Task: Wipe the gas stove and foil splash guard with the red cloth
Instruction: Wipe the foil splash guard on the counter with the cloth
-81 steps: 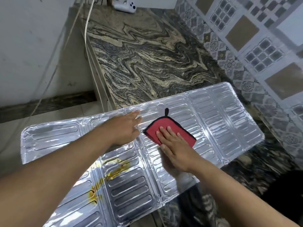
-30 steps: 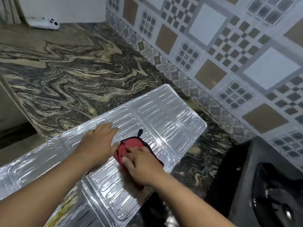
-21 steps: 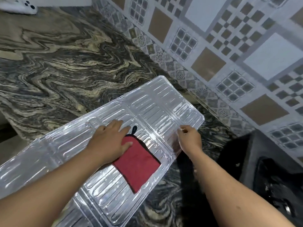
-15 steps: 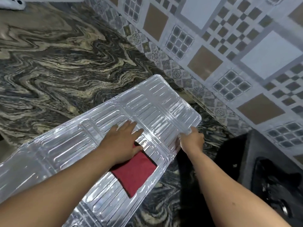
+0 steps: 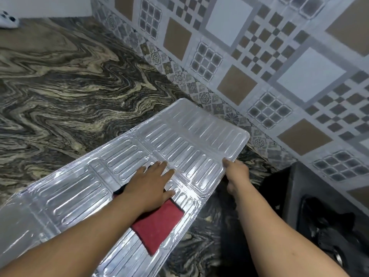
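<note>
A person stands at a marbled stone counter backed by a patterned tile wall, looking down at both bare forearms. A long, ribbed foil splash guard lies flat across the counter, its near long edge overhanging the counter's front. The left hand rests palm down, fingers spread wide and flat, pressing the red cloth onto the foil; the cloth pokes out from under the palm and wrist toward the viewer, so the fingers reach past it onto bare foil. The right hand pinches the guard's near right corner, thumb on top and the other fingers curled out of sight beneath. The thin foil will likely crease or buckle if that corner is lifted or tugged while the left palm pins the middle. The cloth, held only by flat pressure, may slide off the overhanging edge. The black gas stove sits at the lower right, well apart from the cloth.
</note>
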